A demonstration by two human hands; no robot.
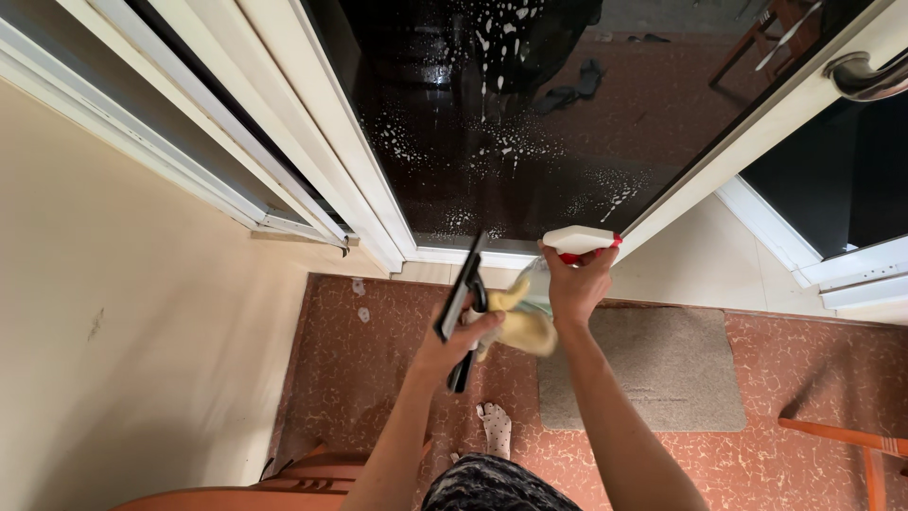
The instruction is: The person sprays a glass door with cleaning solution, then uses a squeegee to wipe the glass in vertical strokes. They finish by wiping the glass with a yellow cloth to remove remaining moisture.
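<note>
My left hand (452, 343) grips a black window squeegee (461, 289) by its handle, blade tilted up toward the glass, and a yellow cloth (519, 323) hangs from the same hand. My right hand (577, 282) holds up a spray bottle with a white and red trigger head (579, 240), pointed at the dark glass door pane (511, 114). White foam droplets speckle the lower and upper middle of that pane. Both hands are close together, just below the door's bottom white frame.
A beige doormat (662, 364) lies on the reddish patterned floor (359, 378). A cream wall (113, 312) is at left. A metal door handle (865, 76) is at top right. Orange wooden furniture (851, 440) sits at right, an orange stool (284, 483) at bottom left. My socked foot (495, 428) stands below.
</note>
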